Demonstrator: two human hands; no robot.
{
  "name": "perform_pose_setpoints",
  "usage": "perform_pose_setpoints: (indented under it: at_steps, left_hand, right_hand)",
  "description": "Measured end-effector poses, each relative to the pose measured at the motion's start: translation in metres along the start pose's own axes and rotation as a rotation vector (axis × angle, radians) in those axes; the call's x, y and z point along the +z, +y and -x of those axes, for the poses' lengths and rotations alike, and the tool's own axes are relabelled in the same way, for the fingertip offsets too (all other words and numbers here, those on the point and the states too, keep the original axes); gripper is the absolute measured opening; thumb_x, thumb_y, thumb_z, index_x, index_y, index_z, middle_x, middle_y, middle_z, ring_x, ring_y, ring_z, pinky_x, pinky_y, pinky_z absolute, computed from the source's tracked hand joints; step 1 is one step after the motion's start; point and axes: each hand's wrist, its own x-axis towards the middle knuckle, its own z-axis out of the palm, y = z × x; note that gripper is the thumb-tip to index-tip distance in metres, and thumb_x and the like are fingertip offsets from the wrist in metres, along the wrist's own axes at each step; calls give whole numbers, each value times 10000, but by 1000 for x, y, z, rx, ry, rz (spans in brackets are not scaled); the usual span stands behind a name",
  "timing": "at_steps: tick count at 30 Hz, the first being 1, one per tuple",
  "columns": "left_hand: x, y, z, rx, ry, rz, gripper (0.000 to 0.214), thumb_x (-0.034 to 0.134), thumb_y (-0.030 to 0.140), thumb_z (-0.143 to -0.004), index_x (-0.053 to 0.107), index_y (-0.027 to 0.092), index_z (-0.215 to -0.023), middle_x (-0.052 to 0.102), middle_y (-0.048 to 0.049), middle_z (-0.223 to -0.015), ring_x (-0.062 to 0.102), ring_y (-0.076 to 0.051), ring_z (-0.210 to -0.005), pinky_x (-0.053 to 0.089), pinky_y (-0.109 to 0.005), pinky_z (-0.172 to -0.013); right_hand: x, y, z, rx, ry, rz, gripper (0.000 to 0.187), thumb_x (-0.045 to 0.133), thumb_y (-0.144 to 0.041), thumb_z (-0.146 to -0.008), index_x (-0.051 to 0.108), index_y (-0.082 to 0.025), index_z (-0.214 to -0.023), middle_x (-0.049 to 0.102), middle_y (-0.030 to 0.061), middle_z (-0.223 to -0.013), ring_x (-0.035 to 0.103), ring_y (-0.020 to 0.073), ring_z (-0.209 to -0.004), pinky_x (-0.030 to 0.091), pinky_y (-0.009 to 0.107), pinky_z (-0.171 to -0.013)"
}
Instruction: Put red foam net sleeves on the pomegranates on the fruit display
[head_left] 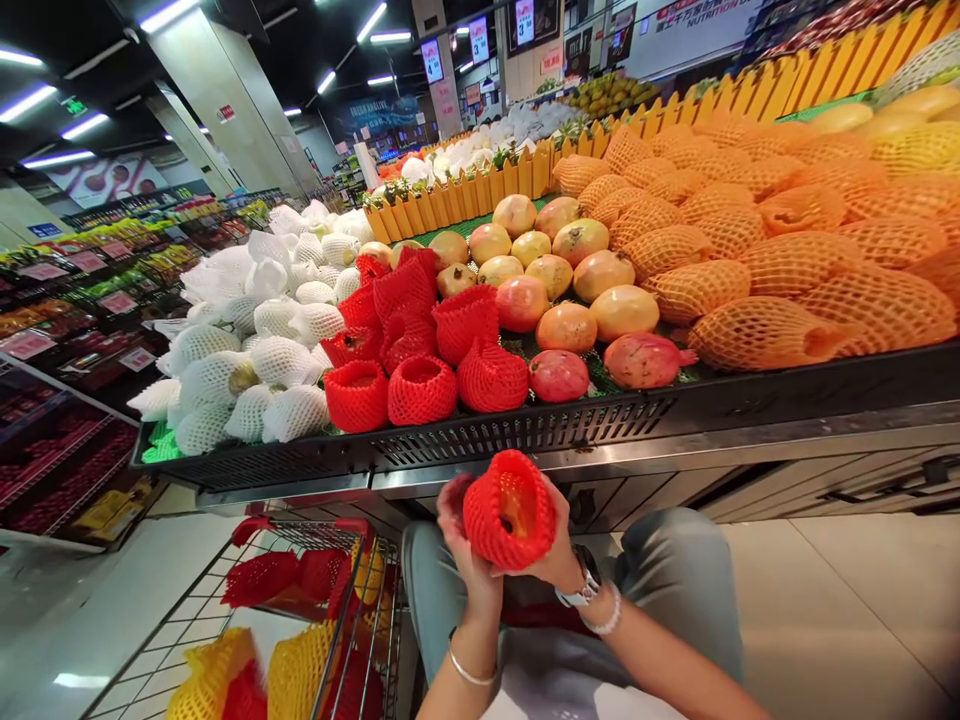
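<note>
Between my two hands, above my lap, is a pomegranate in a red foam net [504, 512]. The net's open end faces up and shows the yellowish fruit inside. My left hand [469, 560] is closed around its left side, and my right hand [561, 545] grips it from the right. Part of the fingers of both hands is hidden behind the net. Just beyond, on the display, stand several red-netted pomegranates [422, 390]. Bare pomegranates [559, 375] lie to their right in loose rows.
A black slotted tray edge [525, 432] runs along the display front. White-netted fruits [281, 360] are heaped left, orange-netted fruits [750, 270] right. At lower left stands a wire shopping cart [169, 625] with red nets and yellow nets [300, 665]. A yellow picket fence [465, 195] borders the back.
</note>
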Motion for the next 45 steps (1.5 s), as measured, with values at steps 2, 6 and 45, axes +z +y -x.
perform_pose_setpoints:
  at_steps: [2, 6, 45]
  left_hand:
    - [-5, 3, 3, 61, -90, -2, 827, 446, 845, -741, 510, 247, -1309, 533, -120, -1383, 536, -273, -1264, 441, -385, -1061]
    - [-13, 3, 9, 4, -340, -167, 912, 604, 703, -763, 297, 226, -1478, 387, -158, -1521, 449, -281, -1369, 416, -369, -1099]
    - [-3, 17, 17, 294, -267, -342, 542, 657, 620, -783, 477, 240, -1126, 447, -143, -1380, 513, -278, -1259, 463, -436, -999]
  right_hand:
    - [2, -7, -4, 99, 0, 2, 1150, 980, -430, -264, 478, -290, -1290, 552, 101, -1324, 562, 360, -1235, 394, 538, -1125]
    - [8, -20, -10, 255, 26, -174, 1158, 829, -723, -449, 384, -251, -1408, 521, 137, -1389, 522, 339, -1292, 412, 520, -1111]
    - [15, -28, 8, 475, 116, -384, 658, 356, -731, -885, 516, -305, -1360, 619, 67, -1348, 566, 285, -1268, 472, 537, -1048]
